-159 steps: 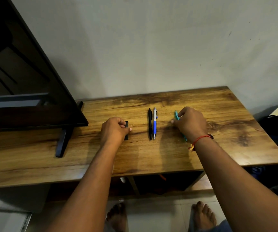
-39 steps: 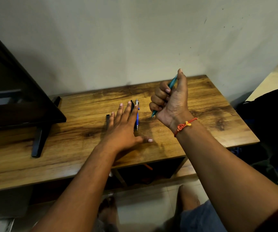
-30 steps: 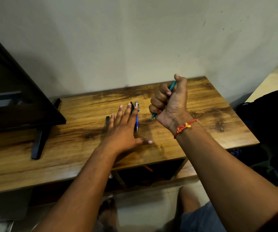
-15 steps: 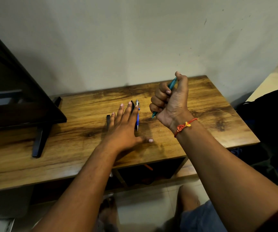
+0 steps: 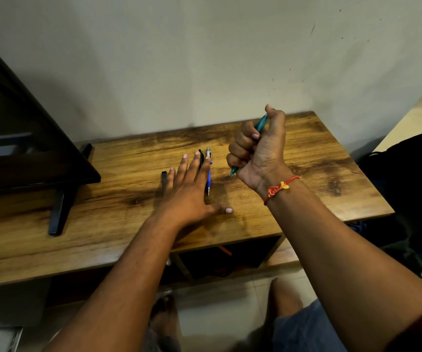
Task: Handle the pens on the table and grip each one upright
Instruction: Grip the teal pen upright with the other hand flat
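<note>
My right hand [image 5: 258, 151] grips a teal pen [image 5: 261, 124] in a fist above the wooden table [image 5: 306, 158], nearly upright and tilted, with its tip poking out below the fist and my thumb over its top end. My left hand [image 5: 192, 189] lies flat on the table with straight, spread fingers. Those fingers partly cover a black pen [image 5: 200, 156]. A blue and silver pen [image 5: 208, 174] lies right beside my index finger. A small black piece [image 5: 164, 179] lies just left of my little finger.
A dark flat screen [image 5: 27, 138] on black feet [image 5: 58, 212] fills the table's left side. The wall stands close behind the table. A dark bag [image 5: 413, 168] sits off the right edge. Bare feet and floor tiles show below the front edge.
Five seconds ago both hands lay on the table, the right on the teal pen. Since then the right hand lifted it upright. Over the last second hardly anything moved.
</note>
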